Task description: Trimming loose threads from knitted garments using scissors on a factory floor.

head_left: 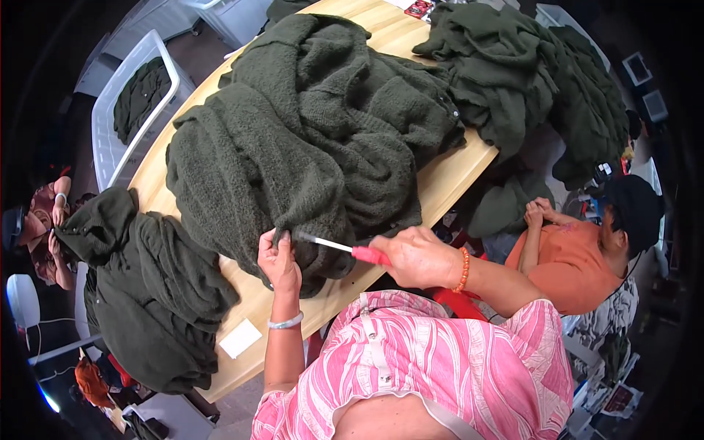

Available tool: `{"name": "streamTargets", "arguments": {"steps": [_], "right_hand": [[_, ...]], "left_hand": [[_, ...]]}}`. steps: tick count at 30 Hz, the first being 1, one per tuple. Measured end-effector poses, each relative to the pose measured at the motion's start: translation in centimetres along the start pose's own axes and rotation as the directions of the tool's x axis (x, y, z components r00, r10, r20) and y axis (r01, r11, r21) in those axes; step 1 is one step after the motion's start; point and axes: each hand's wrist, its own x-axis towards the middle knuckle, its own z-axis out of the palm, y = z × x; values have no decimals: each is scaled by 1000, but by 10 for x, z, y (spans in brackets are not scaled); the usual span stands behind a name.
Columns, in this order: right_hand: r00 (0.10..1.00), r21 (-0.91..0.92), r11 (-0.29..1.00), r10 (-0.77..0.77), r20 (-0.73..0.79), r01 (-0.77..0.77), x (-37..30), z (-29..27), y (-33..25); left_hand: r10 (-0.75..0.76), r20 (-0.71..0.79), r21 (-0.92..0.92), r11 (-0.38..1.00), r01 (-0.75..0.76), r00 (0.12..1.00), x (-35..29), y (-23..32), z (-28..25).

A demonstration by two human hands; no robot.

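The right hand (419, 257) grips a pink-handled tool (361, 252), its tip close to the left hand (280, 262), which pinches a fold of the dark green knitwear (257, 169) heaped across the wooden worktop (469, 165), a white bin (108, 158) standing beyond.

They wear a swirled pink shirt (447, 345), pale bangle (285, 322), orange beads (466, 268).

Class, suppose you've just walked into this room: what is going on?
Someone in a pink patterned top is handling dark green knitwear heaped on a wooden table. The left hand pinches a bit of it, while the right hand holds a red-handled metal tool with its tip near that spot. Whether the tip touches is hard to tell. To the right, a person in orange has their hands together.
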Motion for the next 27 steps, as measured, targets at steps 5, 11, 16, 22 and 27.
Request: {"name": "streamTargets", "arguments": {"steps": [5,11,16,22,27], "right_hand": [[938,-87,991,69,-341,-104,25,-16,17],[999,-101,994,-34,-35,30,-1,-24,-1],[978,-61,997,-42,204,55,-18,1,2],[996,-16,999,32,-82,-34,-14,-11,0],[998,-79,997,-4,-62,-1,-17,-4,11]], "left_hand": [[-36,9,92,995,35,999,-24,3,-7],[-35,-54,23,999,37,998,-15,-2,-14],[-101,-44,-23,995,100,994,-16,-11,-17],[593,120,779,441,-446,796,-56,21,-7],[473,-363,734,676,-66,803,-70,-8,-48]]}}
